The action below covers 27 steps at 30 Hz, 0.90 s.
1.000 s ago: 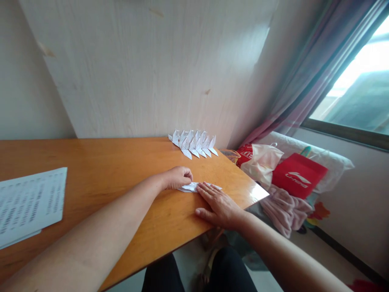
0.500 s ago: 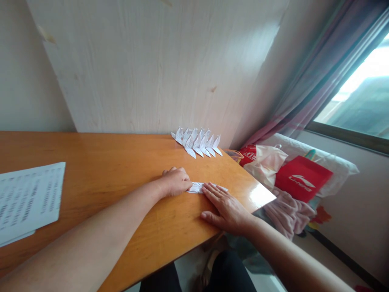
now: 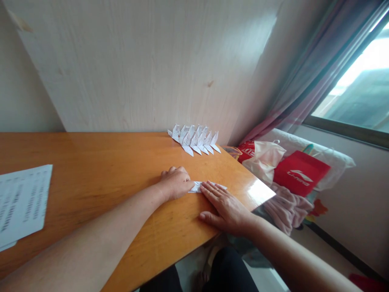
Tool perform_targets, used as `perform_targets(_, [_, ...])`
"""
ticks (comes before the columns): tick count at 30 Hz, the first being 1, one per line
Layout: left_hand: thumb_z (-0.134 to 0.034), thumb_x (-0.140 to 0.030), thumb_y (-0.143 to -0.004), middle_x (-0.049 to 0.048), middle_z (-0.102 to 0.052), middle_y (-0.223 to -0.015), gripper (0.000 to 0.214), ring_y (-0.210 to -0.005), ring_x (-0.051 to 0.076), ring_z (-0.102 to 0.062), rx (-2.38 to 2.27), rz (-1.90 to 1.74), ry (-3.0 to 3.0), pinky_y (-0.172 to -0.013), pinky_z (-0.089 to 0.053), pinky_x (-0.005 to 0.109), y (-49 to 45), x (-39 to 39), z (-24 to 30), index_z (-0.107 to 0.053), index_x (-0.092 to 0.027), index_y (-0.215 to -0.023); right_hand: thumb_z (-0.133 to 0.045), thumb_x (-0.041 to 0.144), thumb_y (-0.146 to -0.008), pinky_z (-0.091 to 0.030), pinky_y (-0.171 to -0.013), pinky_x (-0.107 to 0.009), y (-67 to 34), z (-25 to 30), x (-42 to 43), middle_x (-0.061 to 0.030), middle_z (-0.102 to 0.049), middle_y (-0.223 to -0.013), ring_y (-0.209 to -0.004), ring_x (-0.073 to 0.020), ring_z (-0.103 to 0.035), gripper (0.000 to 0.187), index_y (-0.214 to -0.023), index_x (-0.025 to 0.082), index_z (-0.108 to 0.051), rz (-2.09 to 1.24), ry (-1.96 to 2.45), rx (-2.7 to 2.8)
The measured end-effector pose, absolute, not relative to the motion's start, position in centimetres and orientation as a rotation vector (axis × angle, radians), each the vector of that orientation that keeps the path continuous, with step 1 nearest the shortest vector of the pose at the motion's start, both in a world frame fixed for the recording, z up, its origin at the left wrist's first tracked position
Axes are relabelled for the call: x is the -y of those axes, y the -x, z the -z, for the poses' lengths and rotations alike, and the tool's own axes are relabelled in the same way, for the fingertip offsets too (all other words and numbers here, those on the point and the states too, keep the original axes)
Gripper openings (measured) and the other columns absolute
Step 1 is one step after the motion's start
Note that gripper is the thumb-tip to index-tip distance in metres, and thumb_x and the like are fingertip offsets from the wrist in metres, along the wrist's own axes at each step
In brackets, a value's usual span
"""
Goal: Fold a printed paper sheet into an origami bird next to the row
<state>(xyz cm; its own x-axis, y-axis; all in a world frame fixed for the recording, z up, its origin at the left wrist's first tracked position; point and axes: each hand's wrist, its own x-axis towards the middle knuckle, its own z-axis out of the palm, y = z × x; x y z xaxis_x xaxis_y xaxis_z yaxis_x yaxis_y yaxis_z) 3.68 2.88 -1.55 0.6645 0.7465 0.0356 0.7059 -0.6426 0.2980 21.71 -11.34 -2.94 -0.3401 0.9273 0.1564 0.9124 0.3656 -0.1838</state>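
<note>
A narrow folded paper strip, white with faint print, lies flat on the table between my hands. My left hand is closed in a loose fist at the strip's left end, its thumb against the paper and its other fingertips hidden. Laid flat across the right part of the strip, my right hand is open, with fingers stretched out and the thumb apart. Farther back, by the wall, several folded white paper pieces with upright pointed tips stand close together.
Printed sheets lie on the left of the wooden table. Beyond the table's right edge are a red bag, a whitish plastic bag and a pink cloth. A pale wall panel rises behind the table.
The view has shifted slightly, moving the printed sheets farther left in the picture. Both hands stay on the strip in nearly the same pose.
</note>
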Motion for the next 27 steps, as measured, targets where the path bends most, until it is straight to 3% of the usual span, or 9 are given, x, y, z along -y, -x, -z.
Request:
perform_targets(6, [-0.049, -0.056, -0.081, 0.0043, -0.066, -0.112, 0.038, -0.106, 0.030, -0.054, -1.222, -0.285, -2.597, -0.085, -0.042, 0.043, -3.83, -2.51, 1.83, -0.072, -0.026, -0.075, -0.050, 0.066, -0.089, -0.024, -0.119, -0.053, -21.51, 2.70, 11.40, -0.0204, -0.034, -0.155, -0.144, -0.0330, -0.031, 0.086, -0.152, 0.010, -0.034, -0.108, 1.674, 2.397])
perform_targets(22, [-0.052, -0.040, -0.081, -0.0010, -0.062, -0.126, 0.024, -0.116, 0.029, -0.049, -1.215, -0.285, -2.591, -0.095, -0.039, 0.044, -4.05, -2.44, 2.22, -0.072, -0.027, -0.078, -0.051, 0.064, -0.090, -0.026, -0.118, -0.054, -21.54, 2.81, 11.48, -0.0197, -0.034, -0.156, -0.144, -0.0338, -0.033, 0.083, -0.152, 0.013, -0.035, -0.093, 1.661, 2.393])
perform_targets(27, [-0.052, -0.055, -0.083, 0.0014, -0.061, -0.128, 0.036, -0.118, 0.031, -0.048, -1.208, -0.292, -2.595, -0.098, -0.038, 0.047, -4.16, -2.38, 2.34, -0.073, -0.026, -0.075, -0.049, 0.064, -0.091, -0.025, -0.119, -0.052, -21.39, 2.62, 11.42, -0.0203, -0.034, -0.155, -0.144, -0.0325, -0.032, 0.083, -0.153, 0.011, -0.034, -0.097, 1.681, 2.405])
